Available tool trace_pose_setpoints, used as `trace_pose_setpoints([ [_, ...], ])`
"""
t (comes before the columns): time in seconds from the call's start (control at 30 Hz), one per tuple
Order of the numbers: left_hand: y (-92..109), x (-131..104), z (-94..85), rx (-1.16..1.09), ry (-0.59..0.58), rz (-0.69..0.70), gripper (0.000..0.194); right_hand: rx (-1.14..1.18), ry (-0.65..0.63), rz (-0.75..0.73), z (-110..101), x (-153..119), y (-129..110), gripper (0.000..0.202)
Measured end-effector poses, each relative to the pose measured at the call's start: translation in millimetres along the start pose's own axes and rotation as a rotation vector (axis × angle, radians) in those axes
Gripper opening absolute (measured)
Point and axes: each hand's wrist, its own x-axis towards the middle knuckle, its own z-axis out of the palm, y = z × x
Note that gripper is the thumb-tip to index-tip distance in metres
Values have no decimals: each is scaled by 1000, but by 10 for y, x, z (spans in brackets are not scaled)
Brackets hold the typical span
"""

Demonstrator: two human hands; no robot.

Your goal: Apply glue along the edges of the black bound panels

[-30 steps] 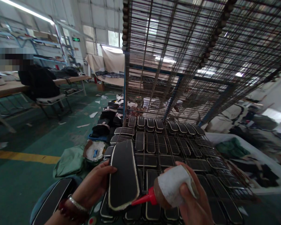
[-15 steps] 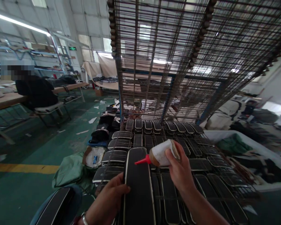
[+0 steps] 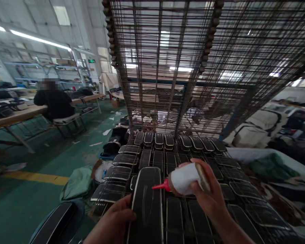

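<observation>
A long black panel with a pale edge stands out in front of me, with thin glossy streaks on its face. My left hand grips its left edge, thumb on the front. In my right hand is a white bottle with a red nozzle, tilted so that the nozzle tip points left at the upper part of the panel. Whether the tip touches the surface cannot be made out. Similar black panels lie in rows on a wire rack behind and below.
Wire racks rise overhead. At the left are a green cloth bundle, another black piece and a seated person at a long table. A white-lined bin stands at the right.
Glossy streaks now show on the panel, where none were visible before. The bottle and my right hand sit slightly lower and further right. The view has shifted left.
</observation>
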Motion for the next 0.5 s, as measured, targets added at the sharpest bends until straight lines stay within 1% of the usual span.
trace_pose_setpoints([
  [0.07,-65,41,70,-28,10,3,31,25,-22,-6,-69,-61,1,53],
  [0.13,-107,92,120,-53,32,12,31,123,25,67,-77,-176,51,56],
  [0.17,-118,122,136,-60,49,23,31,205,60,151,-64,-237,97,58],
  [0.2,-123,156,146,-64,66,37,32,297,104,268,-46,-290,157,59],
  [0.23,-123,194,146,-66,77,49,32,397,164,413,-31,-330,231,59],
  [0.3,-104,286,108,-58,97,70,30,605,327,725,-43,-359,410,53],
  [0.33,-85,344,64,-45,115,79,29,705,412,856,-82,-354,507,47],
  [0.37,-58,411,-2,-26,140,85,28,809,481,946,-147,-344,602,43],
  [0.4,-21,490,-90,2,178,94,28,888,515,994,-234,-336,689,39],
  [0.43,28,581,-202,38,229,114,27,930,528,984,-337,-338,761,35],
  [0.47,91,687,-336,77,283,138,26,900,572,963,-443,-353,814,33],
  [0.5,168,807,-488,111,330,162,26,820,573,940,-541,-384,844,32],
])
